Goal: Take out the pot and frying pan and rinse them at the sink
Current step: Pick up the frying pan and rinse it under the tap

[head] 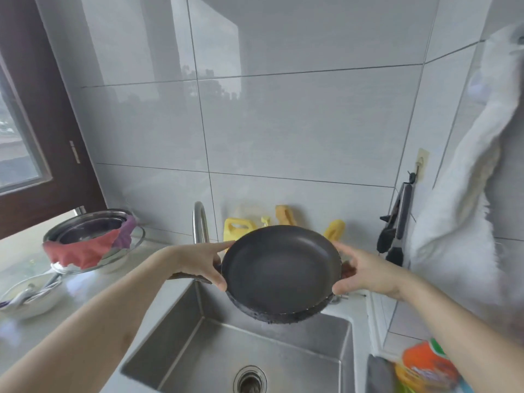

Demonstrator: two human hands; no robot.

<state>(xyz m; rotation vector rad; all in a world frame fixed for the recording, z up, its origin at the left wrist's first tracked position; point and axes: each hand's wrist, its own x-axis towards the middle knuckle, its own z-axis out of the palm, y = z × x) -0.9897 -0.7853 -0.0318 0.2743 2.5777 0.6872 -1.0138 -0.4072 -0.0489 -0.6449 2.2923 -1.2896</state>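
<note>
Above the steel sink (181, 330), frying pan (280, 269) held in air, tilted, dark inside facing camera; handle hidden. Table (25, 330) at left carries steel bowls (93, 236) with red cloth. Left hand (198, 260) grips pan's left rim, right hand (365, 272) grips right rim. Blurred orange bottle (425, 367), cut off, lower right.

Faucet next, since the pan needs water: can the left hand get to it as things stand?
Probably not yet. The left hand grips the frying pan rim, as does the right hand. The faucet stands just behind it, unobstructed, once it lets go.
</note>
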